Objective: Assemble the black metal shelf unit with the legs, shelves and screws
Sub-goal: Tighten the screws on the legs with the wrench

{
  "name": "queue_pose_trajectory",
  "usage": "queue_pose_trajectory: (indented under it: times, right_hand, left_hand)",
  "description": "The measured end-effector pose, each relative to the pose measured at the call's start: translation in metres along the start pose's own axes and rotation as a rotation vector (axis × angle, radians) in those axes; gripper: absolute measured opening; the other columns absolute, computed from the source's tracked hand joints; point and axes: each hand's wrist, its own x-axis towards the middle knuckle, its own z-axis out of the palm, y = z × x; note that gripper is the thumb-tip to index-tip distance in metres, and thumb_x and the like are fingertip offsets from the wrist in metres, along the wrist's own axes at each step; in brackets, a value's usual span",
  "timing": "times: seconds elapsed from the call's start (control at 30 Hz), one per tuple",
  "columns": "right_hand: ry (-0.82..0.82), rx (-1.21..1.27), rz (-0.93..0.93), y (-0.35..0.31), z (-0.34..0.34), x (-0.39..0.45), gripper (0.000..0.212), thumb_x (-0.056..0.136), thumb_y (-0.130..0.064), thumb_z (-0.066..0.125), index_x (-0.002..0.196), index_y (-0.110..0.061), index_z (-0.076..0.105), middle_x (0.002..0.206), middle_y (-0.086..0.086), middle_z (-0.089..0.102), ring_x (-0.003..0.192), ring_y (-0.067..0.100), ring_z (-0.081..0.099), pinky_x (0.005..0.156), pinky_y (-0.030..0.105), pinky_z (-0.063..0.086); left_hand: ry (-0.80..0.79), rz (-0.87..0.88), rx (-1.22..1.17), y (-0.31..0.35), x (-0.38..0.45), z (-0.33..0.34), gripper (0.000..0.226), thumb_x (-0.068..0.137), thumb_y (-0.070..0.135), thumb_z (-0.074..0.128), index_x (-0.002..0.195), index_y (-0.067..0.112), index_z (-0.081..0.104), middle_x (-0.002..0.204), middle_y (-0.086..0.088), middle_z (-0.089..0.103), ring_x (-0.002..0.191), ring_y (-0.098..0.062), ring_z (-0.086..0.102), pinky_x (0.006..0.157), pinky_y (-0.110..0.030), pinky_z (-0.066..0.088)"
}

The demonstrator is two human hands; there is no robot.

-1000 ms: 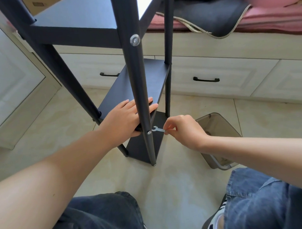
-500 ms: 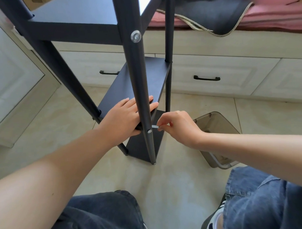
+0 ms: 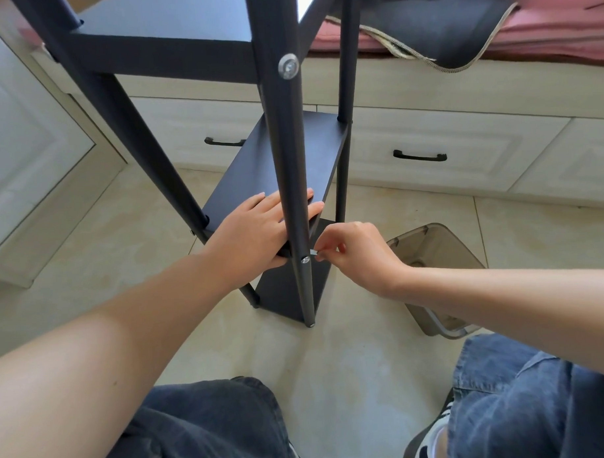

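The black shelf unit stands upright on the tiled floor before me, its near leg [image 3: 284,154] running down the middle of the view. My left hand [image 3: 256,230] rests flat on the middle shelf [image 3: 284,164], fingers straight behind that leg, thumb under the shelf's edge. My right hand [image 3: 356,254] pinches a small silver wrench [image 3: 314,252] right beside the lower screw [image 3: 305,260] in the leg. A larger silver screw [image 3: 288,66] sits higher on the same leg, at the top shelf [image 3: 170,31]. The bottom shelf [image 3: 289,291] lies near the floor.
A smoky clear plastic bin [image 3: 431,251] lies tipped on the floor to the right, behind my right forearm. White drawers with black handles [image 3: 419,155] line the back under a pink cushion. A white cabinet door stands at left. My knees in jeans fill the bottom.
My right hand moved left toward the leg, bringing the wrench from a little way off up against the lower screw. My left hand stayed on the middle shelf.
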Motion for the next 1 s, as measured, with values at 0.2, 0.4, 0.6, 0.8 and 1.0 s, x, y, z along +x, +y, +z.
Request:
queue_pose_trajectory:
  times: [0.2,0.4,0.6,0.8,1.0]
  right_hand:
    - [-0.042,0.0,0.018,0.0,0.008,0.002,0.015,0.091,-0.006,0.061,0.091,-0.016,0.073,0.087,-0.006,0.075,0.083,0.013,0.067,0.079,0.034,0.056]
    - [-0.062,0.054,0.059,-0.007,0.013,0.003,0.018,0.091,-0.003,0.06,0.087,-0.018,0.069,0.079,-0.01,0.068,0.074,0.005,0.061,0.075,0.026,0.053]
    - [-0.061,0.109,0.087,-0.007,0.016,0.004,0.016,0.09,-0.001,0.062,0.091,-0.013,0.072,0.078,-0.008,0.064,0.07,0.001,0.058,0.07,0.019,0.047]
    - [-0.057,0.137,0.066,-0.004,0.013,0.002,0.019,0.09,-0.004,0.066,0.081,-0.021,0.066,0.074,-0.015,0.063,0.071,-0.004,0.058,0.066,0.008,0.043]
    - [-0.043,0.11,0.071,0.006,0.003,-0.004,0.021,0.093,-0.002,0.06,0.087,-0.022,0.062,0.085,-0.004,0.073,0.074,-0.005,0.06,0.067,0.004,0.041]
  left_hand:
    - [0.004,-0.006,-0.012,0.001,0.0,-0.002,0.09,0.072,0.027,0.09,0.149,0.015,0.046,0.152,-0.011,0.049,0.137,-0.035,0.05,0.106,-0.051,0.046]
    - [-0.004,-0.021,-0.031,0.001,0.0,-0.004,0.091,0.07,0.023,0.091,0.149,0.016,0.047,0.152,-0.01,0.049,0.138,-0.034,0.049,0.105,-0.051,0.048]
    - [0.008,-0.02,-0.037,0.003,0.0,-0.006,0.088,0.069,0.023,0.092,0.146,0.014,0.051,0.149,-0.011,0.053,0.135,-0.033,0.052,0.102,-0.051,0.051]
    - [-0.001,-0.02,-0.058,0.002,0.001,-0.006,0.086,0.072,0.023,0.09,0.147,0.015,0.048,0.15,-0.011,0.051,0.137,-0.033,0.05,0.104,-0.05,0.049]
    - [-0.022,-0.03,-0.076,0.003,0.001,-0.006,0.084,0.076,0.023,0.087,0.15,0.016,0.046,0.154,-0.01,0.047,0.141,-0.034,0.045,0.108,-0.052,0.044]
